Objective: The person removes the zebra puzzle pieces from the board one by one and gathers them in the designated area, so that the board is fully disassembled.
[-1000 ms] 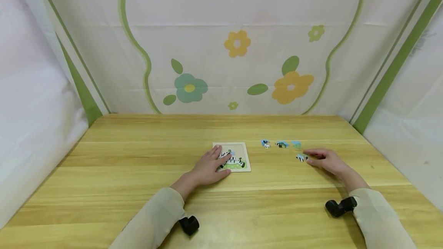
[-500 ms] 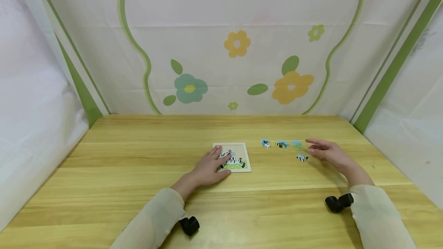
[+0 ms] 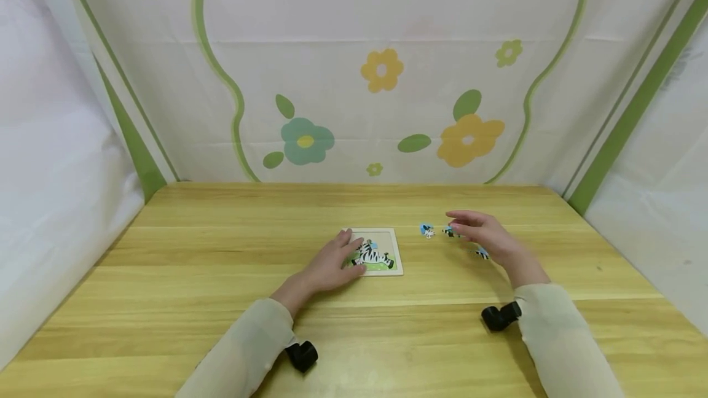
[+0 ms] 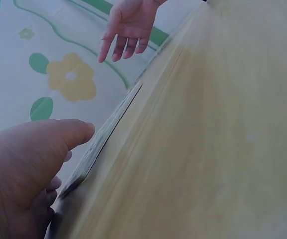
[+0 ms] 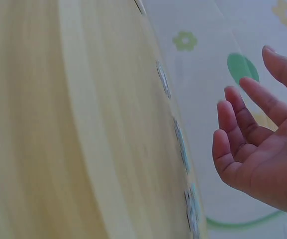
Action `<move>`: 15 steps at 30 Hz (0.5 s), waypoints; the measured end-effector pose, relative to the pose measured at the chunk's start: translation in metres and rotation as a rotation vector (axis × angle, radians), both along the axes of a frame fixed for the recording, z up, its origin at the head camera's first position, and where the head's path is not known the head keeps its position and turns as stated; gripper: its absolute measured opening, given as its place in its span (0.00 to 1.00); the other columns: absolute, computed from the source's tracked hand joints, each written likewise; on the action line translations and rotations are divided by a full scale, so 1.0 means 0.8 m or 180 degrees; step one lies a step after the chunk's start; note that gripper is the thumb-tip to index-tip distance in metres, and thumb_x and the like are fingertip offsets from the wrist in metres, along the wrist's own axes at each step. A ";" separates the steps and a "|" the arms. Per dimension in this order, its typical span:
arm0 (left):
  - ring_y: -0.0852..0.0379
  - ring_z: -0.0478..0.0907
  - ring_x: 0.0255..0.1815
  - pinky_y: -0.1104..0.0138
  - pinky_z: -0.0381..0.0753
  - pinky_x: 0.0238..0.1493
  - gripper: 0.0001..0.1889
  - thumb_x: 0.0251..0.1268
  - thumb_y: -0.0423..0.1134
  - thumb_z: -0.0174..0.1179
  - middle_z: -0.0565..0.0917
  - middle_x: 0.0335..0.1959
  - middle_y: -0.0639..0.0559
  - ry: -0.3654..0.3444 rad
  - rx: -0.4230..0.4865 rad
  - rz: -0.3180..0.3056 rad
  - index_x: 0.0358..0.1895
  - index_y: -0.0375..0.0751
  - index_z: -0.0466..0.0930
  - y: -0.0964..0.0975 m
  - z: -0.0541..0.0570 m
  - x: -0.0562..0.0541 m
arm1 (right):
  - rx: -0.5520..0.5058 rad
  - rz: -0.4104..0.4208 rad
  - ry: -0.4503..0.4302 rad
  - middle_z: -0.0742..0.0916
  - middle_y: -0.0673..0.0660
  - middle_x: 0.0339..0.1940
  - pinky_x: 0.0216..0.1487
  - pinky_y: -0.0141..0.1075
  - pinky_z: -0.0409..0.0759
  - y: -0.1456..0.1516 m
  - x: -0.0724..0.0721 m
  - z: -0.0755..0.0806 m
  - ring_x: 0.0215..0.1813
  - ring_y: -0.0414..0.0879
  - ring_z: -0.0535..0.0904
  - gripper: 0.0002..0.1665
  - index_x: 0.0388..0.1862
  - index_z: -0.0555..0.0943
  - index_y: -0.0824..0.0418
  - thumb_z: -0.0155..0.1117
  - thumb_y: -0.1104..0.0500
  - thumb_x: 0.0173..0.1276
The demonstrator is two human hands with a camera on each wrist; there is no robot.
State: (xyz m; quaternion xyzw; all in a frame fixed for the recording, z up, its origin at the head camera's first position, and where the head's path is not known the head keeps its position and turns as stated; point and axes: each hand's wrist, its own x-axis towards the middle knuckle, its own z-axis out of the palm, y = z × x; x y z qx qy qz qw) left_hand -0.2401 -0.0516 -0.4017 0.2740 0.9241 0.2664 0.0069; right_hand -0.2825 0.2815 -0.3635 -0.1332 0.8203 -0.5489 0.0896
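My left hand (image 3: 330, 264) rests at the left side of a square wooden puzzle board (image 3: 399, 258), thumb and fingers spread over its edge. Zebra puzzle pieces (image 3: 373, 255) fill the board's lower part, while its upper part shows bare wood. In the left wrist view the board (image 4: 106, 135) lies edge-on beyond the thumb. My right hand (image 3: 492, 239) hovers with relaxed fingers over the loose pieces and holds nothing. Its fingertips overlap a green and blue piece (image 3: 448, 231). Left of that lies a zebra-head piece (image 3: 427, 230); a striped piece (image 3: 482, 253) peeks out below the hand.
The wooden table (image 3: 354, 336) reaches back to a white curtain (image 3: 332, 66) with flower prints, and white cloth walls stand on both sides. Loose puzzle pieces (image 5: 181, 145) appear in a line, edge-on, in the right wrist view.
My right hand has moved left, from beside the rightmost loose pieces to above them, and now hides one. My left hand stays at the board, its fingers shifted slightly left.
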 end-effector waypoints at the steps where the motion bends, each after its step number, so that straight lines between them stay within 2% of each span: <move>1: 0.46 0.42 0.65 0.54 0.46 0.60 0.31 0.59 0.52 0.48 0.49 0.65 0.38 -0.0007 0.0022 0.0018 0.63 0.41 0.58 -0.002 0.000 -0.001 | -0.0007 0.0021 -0.0008 0.69 0.69 0.54 0.47 0.49 0.65 -0.008 -0.001 0.001 0.49 0.55 0.68 0.32 0.60 0.62 0.69 0.56 0.53 0.61; 6: 0.46 0.42 0.65 0.53 0.44 0.60 0.30 0.59 0.52 0.49 0.49 0.65 0.39 -0.0035 0.0049 0.0093 0.63 0.44 0.59 -0.007 0.001 -0.004 | -0.0107 0.0134 -0.0021 0.70 0.70 0.54 0.49 0.51 0.63 -0.044 -0.003 0.004 0.47 0.46 0.70 0.31 0.58 0.64 0.71 0.57 0.56 0.61; 11: 0.47 0.42 0.65 0.53 0.42 0.60 0.29 0.59 0.53 0.49 0.49 0.65 0.39 0.0010 -0.0068 0.0141 0.62 0.48 0.61 -0.008 0.000 -0.005 | -0.0187 0.0255 -0.0092 0.70 0.72 0.53 0.50 0.51 0.64 -0.074 -0.005 0.003 0.47 0.46 0.71 0.30 0.57 0.65 0.73 0.57 0.57 0.60; 15: 0.47 0.42 0.65 0.53 0.41 0.60 0.28 0.59 0.53 0.48 0.49 0.65 0.39 0.0005 -0.0163 0.0149 0.62 0.48 0.61 -0.007 -0.001 -0.005 | -0.0168 0.0334 -0.0068 0.74 0.69 0.50 0.48 0.45 0.68 -0.093 -0.006 -0.004 0.46 0.47 0.72 0.28 0.56 0.66 0.73 0.57 0.58 0.60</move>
